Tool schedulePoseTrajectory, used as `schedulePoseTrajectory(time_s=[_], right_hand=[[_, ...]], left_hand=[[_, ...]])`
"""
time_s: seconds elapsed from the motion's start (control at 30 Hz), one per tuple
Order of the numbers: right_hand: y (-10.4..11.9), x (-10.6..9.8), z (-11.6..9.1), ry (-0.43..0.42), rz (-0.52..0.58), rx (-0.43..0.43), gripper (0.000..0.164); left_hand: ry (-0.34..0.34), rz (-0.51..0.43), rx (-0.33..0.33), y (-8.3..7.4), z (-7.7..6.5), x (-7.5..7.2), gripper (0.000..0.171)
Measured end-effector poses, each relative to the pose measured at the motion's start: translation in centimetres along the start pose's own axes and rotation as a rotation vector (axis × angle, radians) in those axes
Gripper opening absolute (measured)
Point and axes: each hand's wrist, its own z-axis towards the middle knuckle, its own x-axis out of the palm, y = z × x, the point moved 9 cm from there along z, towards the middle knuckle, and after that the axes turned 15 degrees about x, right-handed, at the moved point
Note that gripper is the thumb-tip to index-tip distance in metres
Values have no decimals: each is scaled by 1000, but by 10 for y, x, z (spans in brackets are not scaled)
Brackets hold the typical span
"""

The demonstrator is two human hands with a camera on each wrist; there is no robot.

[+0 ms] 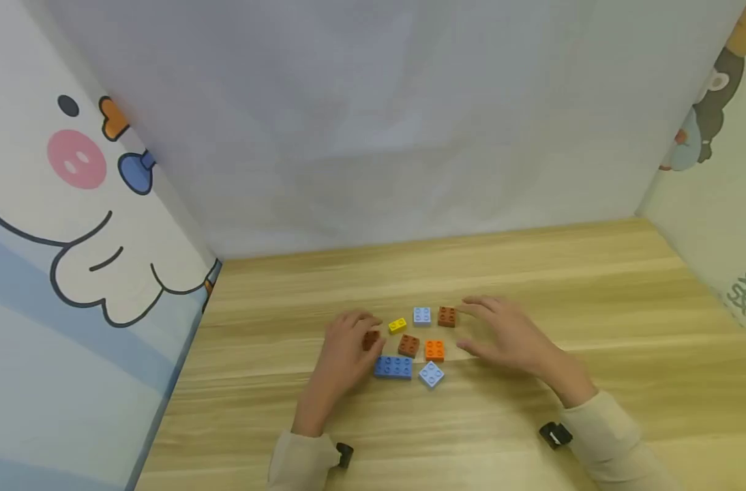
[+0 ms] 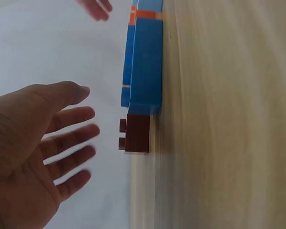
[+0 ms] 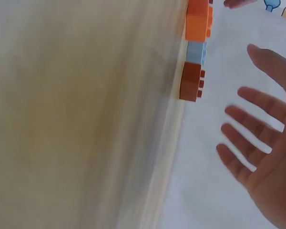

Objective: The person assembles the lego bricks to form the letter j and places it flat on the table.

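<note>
Several toy building bricks lie in a loose group on the wooden table. My left hand (image 1: 346, 349) hovers over the group's left side, fingers spread and relaxed, partly covering a brown brick (image 1: 370, 339). Just right of its thumb is the long blue brick (image 1: 393, 367). In the left wrist view, that hand (image 2: 43, 143) stands apart from the bricks. My right hand (image 1: 508, 335) is at the group's right side, fingers extended, fingertips near another brown brick (image 1: 446, 316) and the orange brick (image 1: 434, 350). The right wrist view has this hand (image 3: 262, 129) holding nothing.
Between the hands are a yellow brick (image 1: 397, 325), a light blue brick (image 1: 422, 316), a third brown brick (image 1: 408, 346) and a tilted light blue brick (image 1: 431, 374). A pale backdrop (image 1: 397, 136) rises behind the table (image 1: 275, 286), with cartoon-printed panels on both sides.
</note>
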Motion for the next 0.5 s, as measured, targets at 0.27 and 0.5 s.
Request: schedulePoseTrajectory(time_s=[0.27,0.5], right_hand=[[33,27,-13,164,38,-145,30],[49,42,-17,260,43,-162,29]], left_hand=[[126,-154,41,-18,-10,18,32],[182,-120,64,-24,-13,28,32]])
